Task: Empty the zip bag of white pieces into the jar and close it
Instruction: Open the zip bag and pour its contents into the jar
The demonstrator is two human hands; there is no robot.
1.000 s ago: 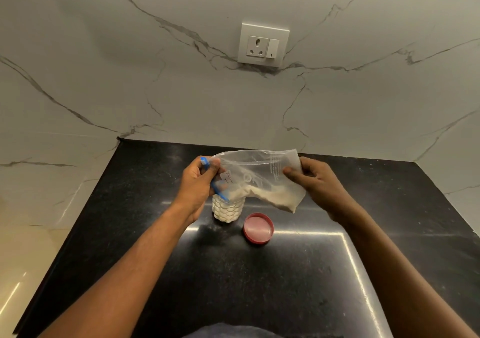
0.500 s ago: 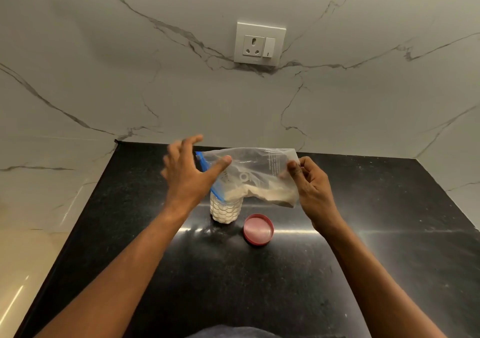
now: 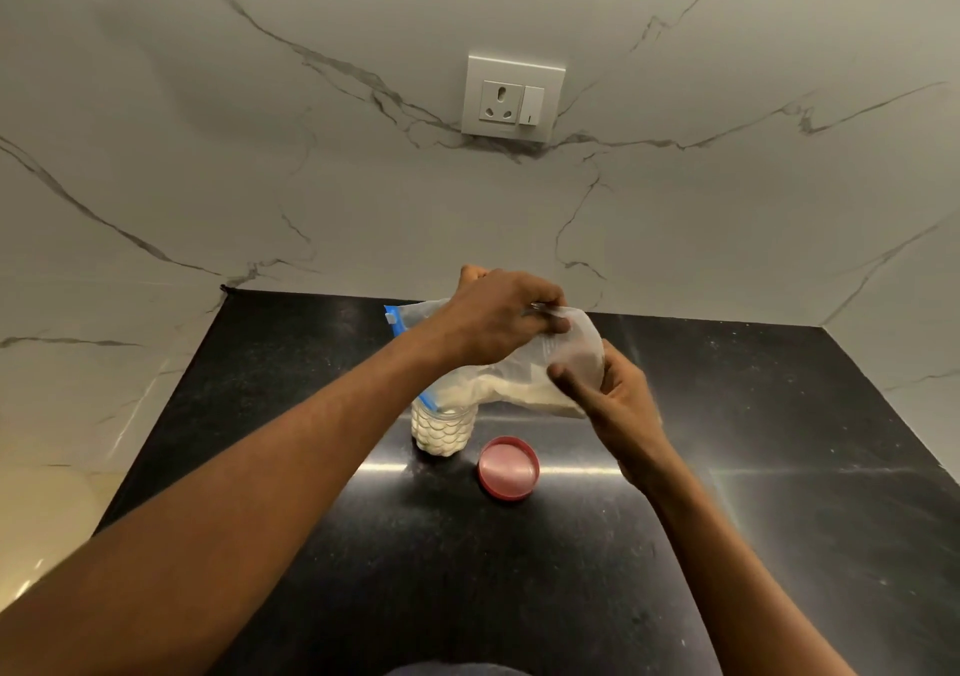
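Note:
A clear zip bag [image 3: 524, 374] with a blue zip edge hangs tilted over a small clear jar [image 3: 443, 428] on the black counter. White pieces lie in the bag's lower part and fill much of the jar. The bag's blue mouth dips at the jar's rim. My left hand [image 3: 498, 319] reaches across and pinches the bag's upper right corner from above. My right hand [image 3: 610, 402] grips the bag's right end from below. The red lid [image 3: 509, 466] lies flat on the counter just right of the jar, apart from it.
The black counter [image 3: 519, 571] meets a white marble wall at the back and left. A white socket with a switch [image 3: 512, 98] sits on the wall above. The counter's left edge drops off toward a pale floor.
My left hand let go of the blue zip end, opened, then moved right across the bag and gripped its upper right corner. My right hand shifted lower on the bag's end.

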